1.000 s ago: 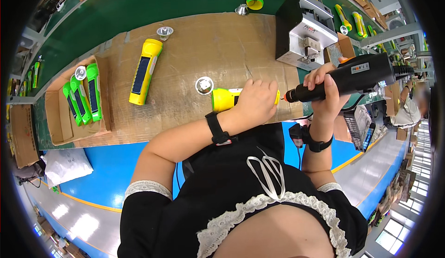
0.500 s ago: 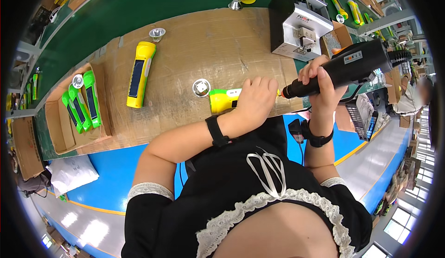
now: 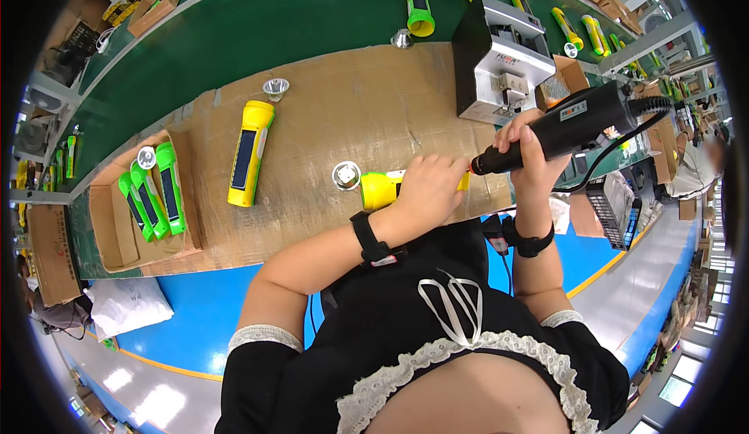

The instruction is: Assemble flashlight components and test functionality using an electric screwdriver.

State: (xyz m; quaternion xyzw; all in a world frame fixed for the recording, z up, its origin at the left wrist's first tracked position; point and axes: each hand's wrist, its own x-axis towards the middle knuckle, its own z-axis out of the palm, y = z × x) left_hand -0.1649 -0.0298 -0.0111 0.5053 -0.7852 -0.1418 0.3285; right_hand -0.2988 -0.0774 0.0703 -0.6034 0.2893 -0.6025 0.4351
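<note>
A yellow flashlight [image 3: 378, 191] lies on the cardboard sheet, pressed down by my left hand [image 3: 431, 191], whose fingers wrap over its middle. My right hand [image 3: 534, 153] grips a black electric screwdriver [image 3: 577, 127], held sideways with its tip at the flashlight's right end; whether it touches a screw is too small to tell. Beside the flashlight's open head sits a silver reflector [image 3: 346, 175]. Farther left lies a second yellow flashlight [image 3: 248, 153] with a dark panel, and another reflector [image 3: 276, 88] rests just beyond it.
An open cardboard box [image 3: 107, 240] at the left holds several green flashlights [image 3: 169, 187]. A black and silver machine [image 3: 507, 60] stands at the back right. Behind the cardboard sheet [image 3: 328, 99] are a green flashlight [image 3: 420, 13] and a reflector [image 3: 402, 38]. The screwdriver's coiled cord [image 3: 651, 105] hangs at the right.
The screwdriver's tip has closed in on the flashlight's right end, where a small gap showed before. My left hand stays on the flashlight. The whole view has shifted slightly.
</note>
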